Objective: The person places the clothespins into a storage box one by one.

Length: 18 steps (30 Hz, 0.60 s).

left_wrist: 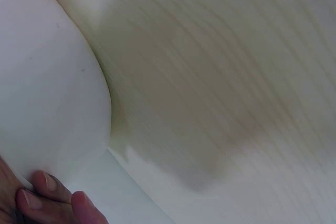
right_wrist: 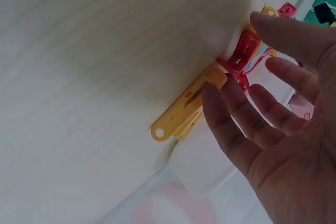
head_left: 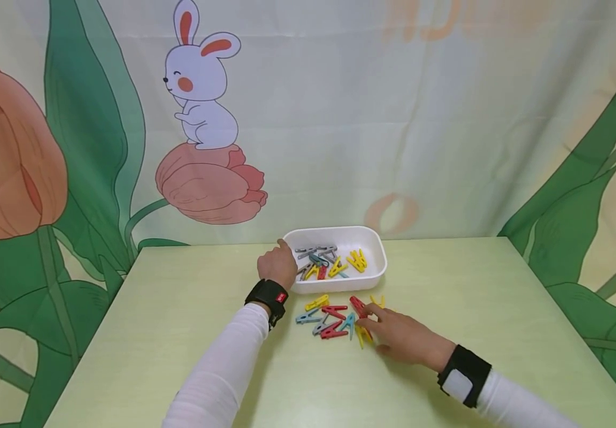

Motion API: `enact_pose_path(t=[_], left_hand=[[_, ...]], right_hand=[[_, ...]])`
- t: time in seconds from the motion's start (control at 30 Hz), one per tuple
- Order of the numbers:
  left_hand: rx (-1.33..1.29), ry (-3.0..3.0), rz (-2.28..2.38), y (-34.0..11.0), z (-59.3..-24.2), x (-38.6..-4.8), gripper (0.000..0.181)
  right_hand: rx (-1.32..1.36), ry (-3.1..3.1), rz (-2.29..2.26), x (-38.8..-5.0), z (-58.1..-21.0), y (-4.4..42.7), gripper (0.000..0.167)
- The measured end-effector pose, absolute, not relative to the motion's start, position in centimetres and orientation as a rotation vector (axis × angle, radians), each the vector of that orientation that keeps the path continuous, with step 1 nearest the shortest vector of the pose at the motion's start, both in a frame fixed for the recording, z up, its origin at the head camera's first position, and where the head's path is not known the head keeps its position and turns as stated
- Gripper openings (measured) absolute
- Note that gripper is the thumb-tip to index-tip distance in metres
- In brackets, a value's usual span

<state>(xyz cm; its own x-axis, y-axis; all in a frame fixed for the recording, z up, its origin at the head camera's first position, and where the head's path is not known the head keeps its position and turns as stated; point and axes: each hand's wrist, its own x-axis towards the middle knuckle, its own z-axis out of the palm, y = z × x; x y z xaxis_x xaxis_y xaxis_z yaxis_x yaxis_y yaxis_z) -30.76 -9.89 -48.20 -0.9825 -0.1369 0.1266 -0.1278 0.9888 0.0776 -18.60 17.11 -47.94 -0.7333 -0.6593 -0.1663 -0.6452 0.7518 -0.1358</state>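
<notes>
My left hand (head_left: 277,266) grips the left side of a white plastic basket (head_left: 340,286); in the left wrist view its fingertips (left_wrist: 37,200) lie against the basket wall (left_wrist: 58,87). Just in front of the basket, clothespins lie in a loose pile. Over the pile's right side is my right hand (head_left: 401,336), its fingers spread around a red clothespin (head_left: 358,305). The right wrist view shows this hand (right_wrist: 283,140) with parted fingers beside a yellow clothespin (right_wrist: 191,100) and a red clothespin (right_wrist: 244,51). Contact with the red one is hard to tell.
Inside the basket are several grey clothespins (head_left: 308,252) and yellow clothespins (head_left: 357,260), with a red one (head_left: 322,272). Blue clothespins (head_left: 307,317) and more red ones (head_left: 335,334) lie on the pale table (head_left: 308,380). A printed curtain (head_left: 313,119) hangs behind the table.
</notes>
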Motion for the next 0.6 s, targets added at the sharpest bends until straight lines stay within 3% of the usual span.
enact_pose_path(t=[0.33,0.6], left_hand=[[0.207,-2.999,-0.110,-9.8,-48.1,-30.6,0.054],[0.208,-3.003,-0.128,-9.9,-48.0,-30.6,0.053]], right_hand=[[-0.989,2.768,-0.072,-18.8,-48.6,17.0,0.036],[-1.117,2.789,-0.139,-18.9,-49.2,17.3,0.019]])
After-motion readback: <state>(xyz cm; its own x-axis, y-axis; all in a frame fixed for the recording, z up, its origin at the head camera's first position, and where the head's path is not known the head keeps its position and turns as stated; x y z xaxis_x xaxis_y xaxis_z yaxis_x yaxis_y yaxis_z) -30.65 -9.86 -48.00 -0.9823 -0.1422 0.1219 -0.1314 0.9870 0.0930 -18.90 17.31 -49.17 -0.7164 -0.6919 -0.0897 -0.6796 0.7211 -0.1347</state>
